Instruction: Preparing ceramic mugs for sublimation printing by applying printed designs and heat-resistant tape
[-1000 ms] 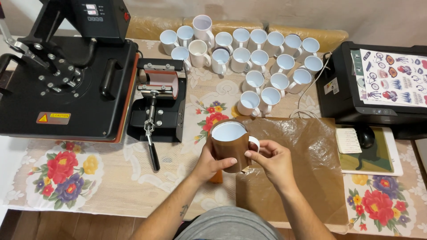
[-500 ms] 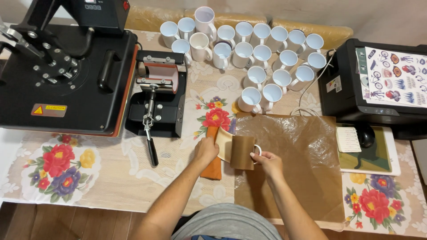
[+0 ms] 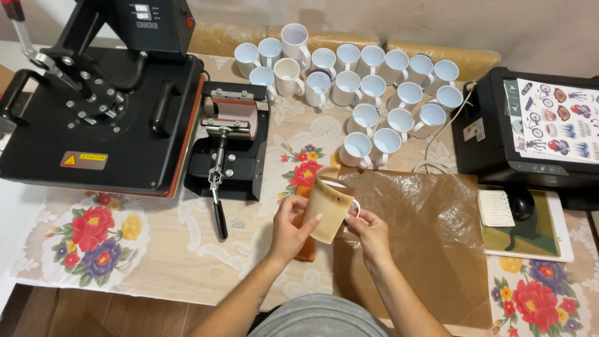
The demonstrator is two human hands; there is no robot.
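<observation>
I hold a white mug wrapped in a tan sheet (image 3: 329,206) just above the table, tilted with its top away from me. My left hand (image 3: 289,226) grips the wrapped side. My right hand (image 3: 368,229) holds the mug at its handle side. An orange strip (image 3: 306,248) lies on the table under my left hand. A brown sheet (image 3: 424,243) is spread to the right of the mug.
A black mug press (image 3: 231,146) stands left of the mug, beside a large flat heat press (image 3: 93,112). Several white mugs (image 3: 368,87) crowd the table's far side. A black printer (image 3: 536,137) with a printed sheet sits at the right, a mouse (image 3: 521,203) on a pad below it.
The mug came down from upright and facing me to tilted away, low over the table. My view has shifted slightly closer to the table.
</observation>
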